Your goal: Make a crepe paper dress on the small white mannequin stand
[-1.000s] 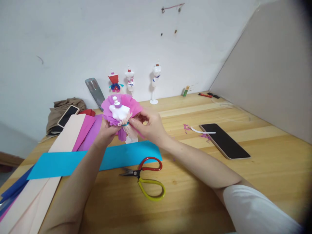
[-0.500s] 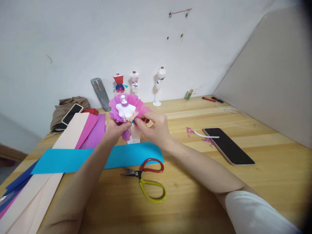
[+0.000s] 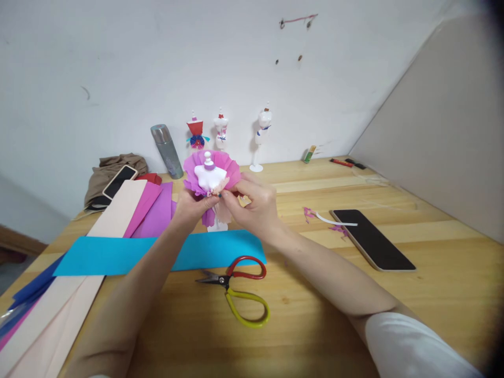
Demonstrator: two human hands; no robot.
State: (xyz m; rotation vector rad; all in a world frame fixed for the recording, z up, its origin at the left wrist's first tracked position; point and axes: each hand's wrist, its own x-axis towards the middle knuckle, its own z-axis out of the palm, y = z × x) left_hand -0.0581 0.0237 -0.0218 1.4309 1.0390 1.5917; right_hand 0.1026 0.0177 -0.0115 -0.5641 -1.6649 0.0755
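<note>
Mannequin (image 3: 211,179) in a close pinch at the waist: holds it with left hand (image 3: 191,207) and right hand (image 3: 255,207), thumbs almost meeting, fingertips behind hidden. Now covers most of the blue band (image 3: 220,194) visible a second ago. Angles both forearms inward, just beyond the turquoise strip (image 3: 220,249). Wears purple-pink ruffle (image 3: 191,169) around white shoulders, pale pleats (image 3: 224,212) below.

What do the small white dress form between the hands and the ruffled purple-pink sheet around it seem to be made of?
Small white dress form: probably smooth plastic, from its even surface; gloss unclear. Ruffled purple-pink sheet: likely matte crepe paper, judging by its crinkled edge, though thin fabric is possible.
</note>
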